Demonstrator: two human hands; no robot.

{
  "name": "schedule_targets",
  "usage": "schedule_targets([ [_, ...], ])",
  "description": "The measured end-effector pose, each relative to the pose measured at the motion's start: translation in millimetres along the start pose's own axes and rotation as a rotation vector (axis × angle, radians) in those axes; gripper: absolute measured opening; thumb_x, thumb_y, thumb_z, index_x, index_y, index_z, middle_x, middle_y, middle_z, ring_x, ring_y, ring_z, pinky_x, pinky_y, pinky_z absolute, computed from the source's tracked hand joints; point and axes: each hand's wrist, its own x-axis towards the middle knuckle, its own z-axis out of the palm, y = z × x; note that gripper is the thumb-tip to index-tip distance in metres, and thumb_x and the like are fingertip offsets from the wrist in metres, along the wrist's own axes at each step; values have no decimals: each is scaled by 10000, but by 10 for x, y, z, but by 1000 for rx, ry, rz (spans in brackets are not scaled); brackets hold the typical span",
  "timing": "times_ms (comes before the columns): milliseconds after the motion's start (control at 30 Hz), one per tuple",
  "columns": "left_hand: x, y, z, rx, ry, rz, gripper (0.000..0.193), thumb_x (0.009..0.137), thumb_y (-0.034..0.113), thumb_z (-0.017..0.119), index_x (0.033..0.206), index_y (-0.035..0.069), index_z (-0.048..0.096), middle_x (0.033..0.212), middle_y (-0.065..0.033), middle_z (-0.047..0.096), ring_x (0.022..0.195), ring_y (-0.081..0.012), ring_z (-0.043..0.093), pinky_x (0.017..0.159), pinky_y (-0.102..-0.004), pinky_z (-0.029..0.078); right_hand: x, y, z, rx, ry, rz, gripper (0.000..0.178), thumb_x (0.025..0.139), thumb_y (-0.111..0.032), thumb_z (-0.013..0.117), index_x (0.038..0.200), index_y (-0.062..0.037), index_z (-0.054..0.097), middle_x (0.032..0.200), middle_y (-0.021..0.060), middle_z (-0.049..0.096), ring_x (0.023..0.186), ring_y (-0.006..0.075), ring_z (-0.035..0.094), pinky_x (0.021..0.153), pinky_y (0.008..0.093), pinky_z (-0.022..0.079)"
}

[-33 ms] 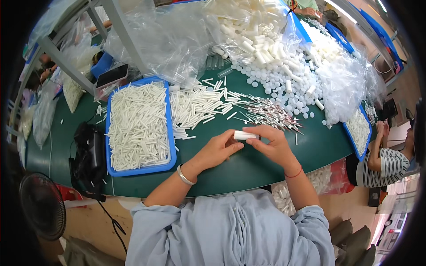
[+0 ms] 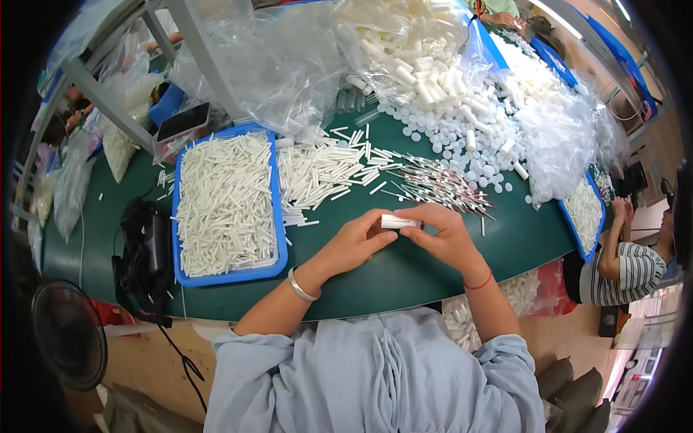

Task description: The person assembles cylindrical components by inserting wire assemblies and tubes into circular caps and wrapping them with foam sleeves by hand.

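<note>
A short white plastic tube (image 2: 397, 222) lies level between my two hands, above the green table. My right hand (image 2: 446, 234) pinches its right part between thumb and fingers. At its left end, the curled fingers of my left hand (image 2: 359, 239) close round it, with the thumb below. Just beyond my hands lies a heap of thin pointed sticks (image 2: 440, 186) with white and reddish parts. Farther left, small white rods (image 2: 317, 171) are spread loose beside a blue tray (image 2: 283, 252) filled with the same rods.
White tubes (image 2: 427, 86) and translucent round caps (image 2: 476, 155) are piled at the back, under clear plastic bags (image 2: 267, 68). A grey metal frame (image 2: 206, 58) stands back left. A black device (image 2: 144, 245) and a fan (image 2: 70, 335) are at left. Another person (image 2: 628, 278) sits at right.
</note>
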Motion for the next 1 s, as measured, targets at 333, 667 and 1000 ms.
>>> schedule_targets([
  [333, -23, -12, -14, 132, -38, -99, 254, 930, 218, 623, 1108, 38, 635, 838, 14, 609, 733, -49, 520, 665, -204, 442, -45, -97, -84, -367, -211, -213, 258, 742, -57, 722, 996, -76, 679, 794, 98, 607, 745, 281, 581, 673, 381, 475],
  [667, -8, -87, -25, -75, -21, -265, 352, 912, 318, 618, 1088, 14, 597, 839, -57, 640, 694, -114, 571, 648, -251, 460, 11, -162, 150, -27, -175, 86, 550, 759, -138, 757, 1257, -57, 541, 1076, 116, 635, 967, 230, 616, 839, 339, 484],
  [1000, 21, -61, 47, -312, -5, -159, 399, 961, 445, 503, 1050, 62, 574, 747, 14, 512, 622, -55, 463, 517, -183, 363, -55, 266, 367, 378, -28, 99, 260, 840, -71, 695, 1096, -42, 660, 1235, 115, 584, 1093, 195, 577, 908, 316, 480],
])
